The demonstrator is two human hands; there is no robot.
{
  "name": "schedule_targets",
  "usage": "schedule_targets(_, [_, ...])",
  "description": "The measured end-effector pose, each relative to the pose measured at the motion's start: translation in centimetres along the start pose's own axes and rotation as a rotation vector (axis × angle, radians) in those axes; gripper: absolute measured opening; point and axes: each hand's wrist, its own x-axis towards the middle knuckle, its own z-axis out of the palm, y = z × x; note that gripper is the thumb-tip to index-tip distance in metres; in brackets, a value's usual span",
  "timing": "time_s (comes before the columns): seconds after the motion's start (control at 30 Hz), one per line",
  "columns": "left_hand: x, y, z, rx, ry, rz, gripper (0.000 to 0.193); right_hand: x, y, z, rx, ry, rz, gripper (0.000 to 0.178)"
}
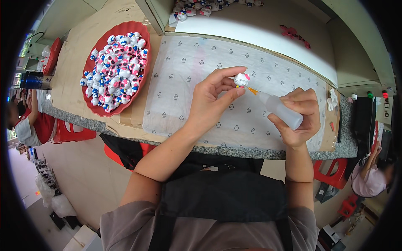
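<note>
My left hand (217, 95) pinches a small white cat-head figurine (241, 79) with a pink bow between thumb and fingertips. My right hand (300, 115) is wrapped round a translucent white squeeze bottle (281, 109), tilted with its nozzle toward the figurine. The orange nozzle tip (253, 90) comes very close to the underside of the figurine; whether they touch I cannot tell. Both hands are above a white sheet (188, 88) printed with small dark marks. To the left, a red scalloped tray (87, 67) holds a heap of similar white, pink and blue figurines (115, 75).
Behind the sheet is a shelf (259, 33) lined with white paper, with more figurines (197, 7) and pink pieces (293, 34) on it. A crumpled tissue (332, 99) lies at the right. Red stools (333, 173) stand below the table edge. Other people sit at both sides.
</note>
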Motion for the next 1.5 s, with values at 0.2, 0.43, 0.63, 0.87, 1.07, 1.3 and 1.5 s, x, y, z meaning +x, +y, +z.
schedule_targets(0.2, [0.0, 0.7, 0.0, -0.061, 0.039, -0.037, 0.037, 0.3, 0.6, -1.2, 0.015, 0.024, 0.056, 0.036])
schedule_targets(0.43, [0.3, 1.2, -1.0, -0.28, 0.168, -0.069, 0.038, 3.8, 4.4, -6.1, 0.172, -0.055, 0.714, 0.031])
schedule_targets(0.63, [0.4, 0.9, -0.8, -0.285, 0.117, -0.09, 0.037, 6.6, 13.7, -7.6, -0.769, -0.215, 0.516, 0.02])
schedule_targets(0.87, [0.4, 0.6, -1.1, -0.303, 0.097, -0.078, 0.037, 8.6, 15.8, -6.7, -0.962, -0.548, 0.189, 0.018])
schedule_targets(1.07, [0.3, 0.9, -1.0, -0.311, 0.07, -0.117, 0.038, 5.2, 10.9, -5.6, -0.234, -0.044, 0.539, 0.016])
schedule_targets(1.3, [-0.1, 0.3, -0.6, -0.18, 0.083, -0.097, 0.036, 1.7, 2.8, -0.7, 0.372, -0.072, 0.814, 0.012])
schedule_targets(1.5, [0.4, 0.1, 0.2, -0.036, 0.054, -0.014, 0.035, 0.9, 1.5, 0.6, 0.485, 0.024, 0.86, 0.01])
